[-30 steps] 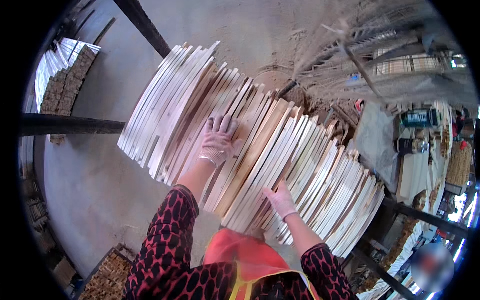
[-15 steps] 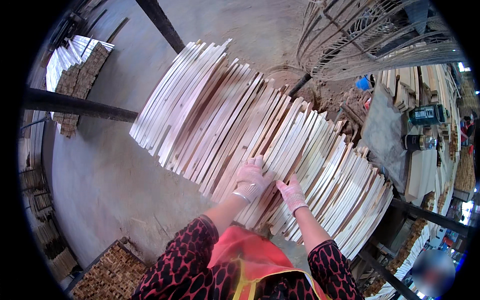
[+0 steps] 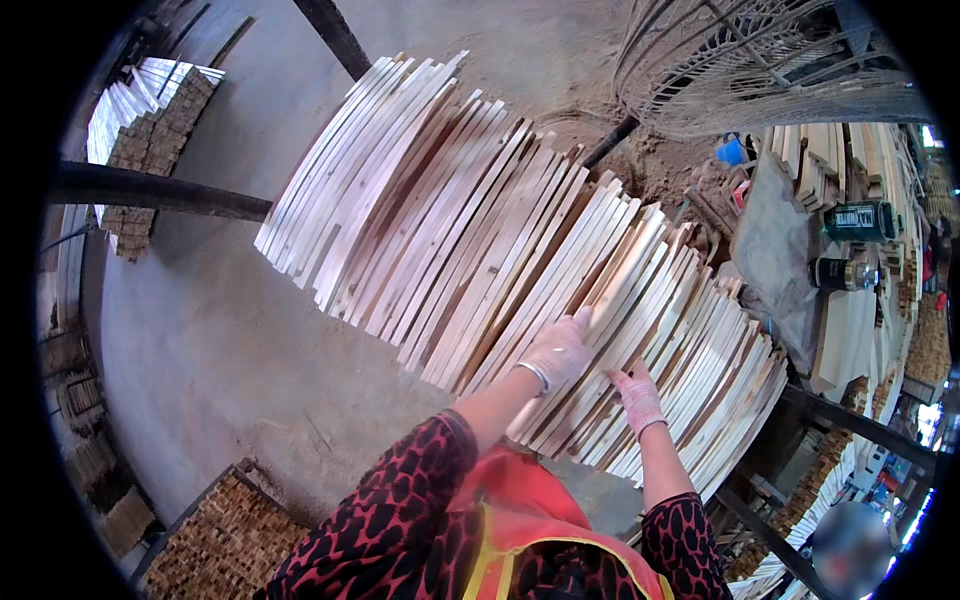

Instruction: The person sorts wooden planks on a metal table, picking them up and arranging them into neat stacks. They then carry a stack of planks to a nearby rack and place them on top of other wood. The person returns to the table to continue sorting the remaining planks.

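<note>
My L hand [image 3: 557, 352] & R hand [image 3: 638, 397] rest apart on the planks [image 3: 492, 280] — right under both, long axis slanting away up-right, neither nearer — can't tell if either's gripping.

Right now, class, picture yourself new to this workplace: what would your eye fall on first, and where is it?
Most striking is the long row of pale wooden strips slanting across the middle. Right of centre, the gloved left hand and right hand are at these strips. A large wire cage looms at upper right.
</note>
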A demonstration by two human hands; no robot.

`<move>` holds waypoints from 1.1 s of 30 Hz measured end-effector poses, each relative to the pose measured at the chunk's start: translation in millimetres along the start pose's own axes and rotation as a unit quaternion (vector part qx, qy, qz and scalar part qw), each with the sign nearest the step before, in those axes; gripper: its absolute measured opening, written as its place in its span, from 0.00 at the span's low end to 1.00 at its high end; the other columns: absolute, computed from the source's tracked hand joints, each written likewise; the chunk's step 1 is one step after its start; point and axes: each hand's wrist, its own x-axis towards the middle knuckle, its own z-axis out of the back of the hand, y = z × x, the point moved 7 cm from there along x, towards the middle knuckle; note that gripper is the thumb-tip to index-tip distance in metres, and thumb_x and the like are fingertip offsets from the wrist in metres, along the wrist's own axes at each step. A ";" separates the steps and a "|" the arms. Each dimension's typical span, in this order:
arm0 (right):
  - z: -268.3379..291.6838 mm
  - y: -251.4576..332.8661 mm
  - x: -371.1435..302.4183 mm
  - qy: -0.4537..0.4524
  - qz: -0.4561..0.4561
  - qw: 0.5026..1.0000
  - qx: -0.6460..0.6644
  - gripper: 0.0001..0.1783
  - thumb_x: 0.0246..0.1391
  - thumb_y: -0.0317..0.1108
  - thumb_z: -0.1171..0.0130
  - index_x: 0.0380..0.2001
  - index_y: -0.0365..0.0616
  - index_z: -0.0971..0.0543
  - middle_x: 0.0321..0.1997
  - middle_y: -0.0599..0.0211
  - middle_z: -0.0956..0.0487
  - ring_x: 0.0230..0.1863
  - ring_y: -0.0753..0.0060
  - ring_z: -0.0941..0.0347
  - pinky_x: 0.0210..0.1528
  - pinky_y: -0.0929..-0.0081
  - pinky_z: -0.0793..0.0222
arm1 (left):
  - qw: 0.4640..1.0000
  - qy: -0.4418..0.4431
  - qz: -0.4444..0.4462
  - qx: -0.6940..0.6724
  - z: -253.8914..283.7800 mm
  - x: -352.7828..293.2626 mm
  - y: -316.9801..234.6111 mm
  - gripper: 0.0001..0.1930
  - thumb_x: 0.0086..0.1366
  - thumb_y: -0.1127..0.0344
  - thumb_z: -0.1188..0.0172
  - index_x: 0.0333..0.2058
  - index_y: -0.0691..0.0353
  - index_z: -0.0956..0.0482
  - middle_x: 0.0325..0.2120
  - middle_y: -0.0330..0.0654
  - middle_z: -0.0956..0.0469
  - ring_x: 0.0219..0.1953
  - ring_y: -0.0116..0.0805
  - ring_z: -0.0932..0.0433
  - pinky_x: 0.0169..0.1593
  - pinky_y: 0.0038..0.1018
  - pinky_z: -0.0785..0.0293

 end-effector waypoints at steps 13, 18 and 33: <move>-142.3 212.2 17.7 0.107 0.364 0.729 -0.569 0.25 0.63 0.38 0.44 0.60 0.39 0.23 0.60 0.57 0.22 0.70 0.52 0.33 0.72 0.54 0.38 | 0.962 -0.271 0.021 0.038 119.6 -102.3 98.9 0.37 0.65 0.60 0.37 0.72 0.57 0.38 0.44 0.58 0.19 0.44 0.60 0.17 0.47 0.50 0.22; -152.8 210.6 21.7 0.092 0.444 0.614 -0.647 0.23 0.63 0.42 0.42 0.58 0.46 0.20 0.59 0.64 0.21 0.64 0.60 0.29 0.67 0.62 0.35 | 0.979 -0.141 0.039 0.141 110.9 -106.6 81.8 0.42 0.66 0.58 0.38 0.76 0.49 0.45 0.46 0.54 0.18 0.39 0.58 0.15 0.42 0.50 0.20; -173.3 160.8 -42.3 0.242 0.414 0.606 -0.634 0.31 0.62 0.48 0.38 0.68 0.59 0.26 0.69 0.77 0.27 0.79 0.61 0.43 0.68 0.34 0.40 | 0.944 -0.048 0.074 0.317 88.2 -69.9 47.8 0.34 0.71 0.60 0.47 0.74 0.56 0.42 0.39 0.54 0.15 0.41 0.53 0.13 0.44 0.48 0.19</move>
